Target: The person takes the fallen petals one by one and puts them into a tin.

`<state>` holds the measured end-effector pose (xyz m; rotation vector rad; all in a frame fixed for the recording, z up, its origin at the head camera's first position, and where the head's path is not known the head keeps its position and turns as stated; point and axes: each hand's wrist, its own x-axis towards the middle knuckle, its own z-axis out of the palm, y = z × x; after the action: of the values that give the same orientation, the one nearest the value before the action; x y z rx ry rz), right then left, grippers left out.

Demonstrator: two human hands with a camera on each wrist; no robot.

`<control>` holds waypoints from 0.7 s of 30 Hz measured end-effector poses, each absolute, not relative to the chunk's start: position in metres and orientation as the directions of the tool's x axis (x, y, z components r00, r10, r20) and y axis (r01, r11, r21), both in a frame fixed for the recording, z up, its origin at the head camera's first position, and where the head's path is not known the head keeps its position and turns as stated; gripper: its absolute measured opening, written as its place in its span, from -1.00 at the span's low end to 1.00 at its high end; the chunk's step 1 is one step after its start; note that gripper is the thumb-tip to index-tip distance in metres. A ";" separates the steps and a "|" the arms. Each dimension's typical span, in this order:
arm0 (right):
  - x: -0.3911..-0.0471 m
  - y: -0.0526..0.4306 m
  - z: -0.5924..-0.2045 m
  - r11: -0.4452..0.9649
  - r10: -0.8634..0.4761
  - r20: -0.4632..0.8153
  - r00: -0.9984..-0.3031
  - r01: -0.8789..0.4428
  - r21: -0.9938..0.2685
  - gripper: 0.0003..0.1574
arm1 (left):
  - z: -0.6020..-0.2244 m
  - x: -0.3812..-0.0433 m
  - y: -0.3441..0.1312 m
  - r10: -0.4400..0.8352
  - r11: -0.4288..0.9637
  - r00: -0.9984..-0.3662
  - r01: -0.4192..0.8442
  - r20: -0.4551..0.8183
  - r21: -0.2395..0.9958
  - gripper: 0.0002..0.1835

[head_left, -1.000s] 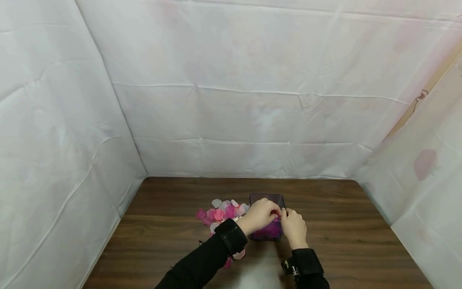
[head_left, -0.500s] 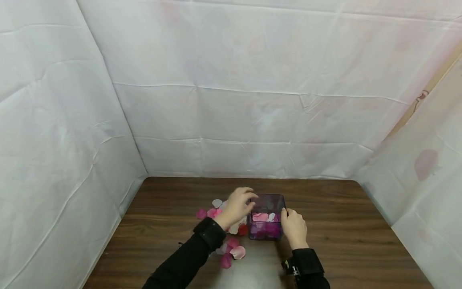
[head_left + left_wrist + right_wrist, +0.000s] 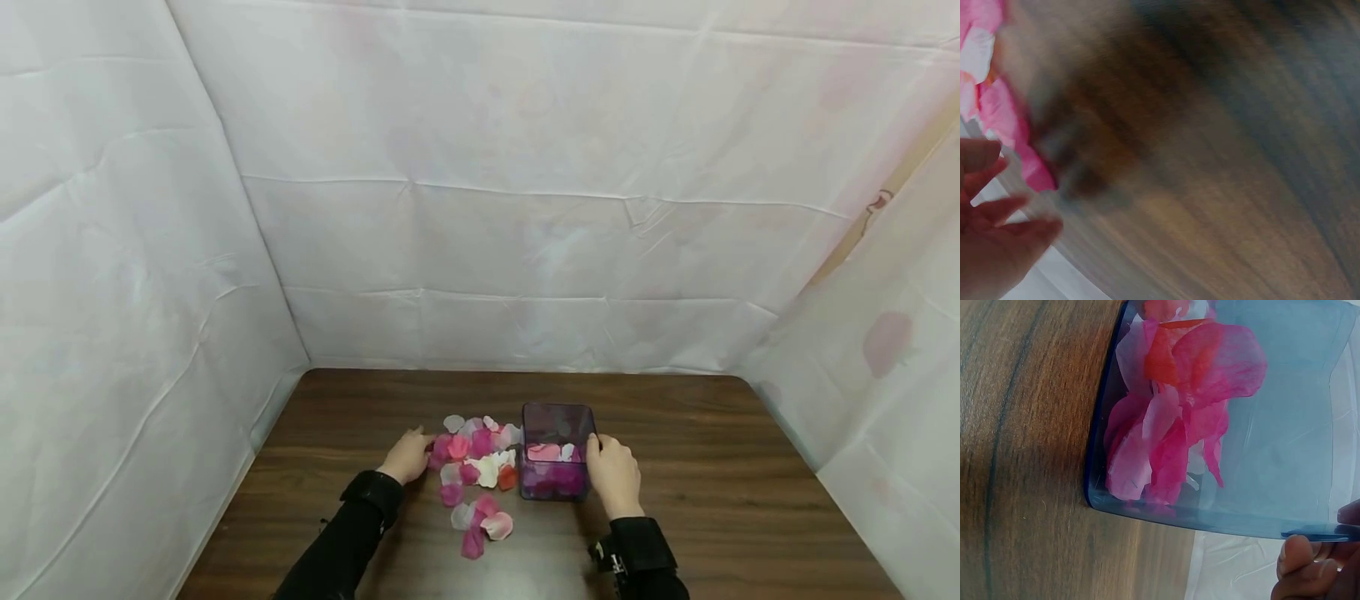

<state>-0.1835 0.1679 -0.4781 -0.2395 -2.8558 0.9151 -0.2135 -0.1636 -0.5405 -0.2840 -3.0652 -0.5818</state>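
Observation:
A see-through dark purple box [image 3: 557,479] stands on the table, with pink, white and orange petals [image 3: 1166,425] heaped in its lower part. My right hand [image 3: 615,475] pinches the box's right rim between thumb and fingers. Loose petals [image 3: 480,446] in pink, magenta, white and red lie to the left of the box. At the left edge of this pile is my left hand [image 3: 407,456], its fingertips by the magenta petals. In the left wrist view the left hand's fingers [image 3: 1029,231] are spread apart and hold nothing; pink petals [image 3: 1007,119] lie just beyond them.
A smaller group of pink and white petals [image 3: 483,521] lies nearer the front. The brown wooden table [image 3: 712,467] has white cloth walls [image 3: 487,233] behind it and on both sides.
My left hand has gone from over the box, across the petals, to their left edge. The right hand has stayed at the box's rim.

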 end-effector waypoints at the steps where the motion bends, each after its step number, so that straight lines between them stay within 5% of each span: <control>1: -0.184 0.168 -0.478 0.804 0.189 0.076 -0.979 0.110 -0.584 -0.49 | -0.543 -0.212 -0.164 0.183 0.913 -0.980 0.198 0.075 0.357 -0.71; 4: -0.183 0.167 -0.479 0.807 0.183 0.077 -0.980 0.105 -0.581 -0.50 | -0.547 -0.208 -0.164 0.155 0.914 -0.976 0.201 0.156 0.352 -0.90; 11: -0.184 0.167 -0.482 0.806 0.191 0.079 -0.978 0.111 -0.582 -0.50 | -0.546 -0.210 -0.160 0.125 0.904 -0.977 0.184 0.173 0.386 -0.85; 21: -0.186 0.170 -0.482 0.807 0.180 0.060 -0.982 0.113 -0.579 -0.46 | -0.479 -0.226 -0.121 0.224 0.718 -0.952 0.306 0.208 0.625 -0.91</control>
<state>-0.1861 0.1704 -0.4819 -0.2347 -2.8794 0.9127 -0.2258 -0.1214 -0.4787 -0.4341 -2.8019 -1.0502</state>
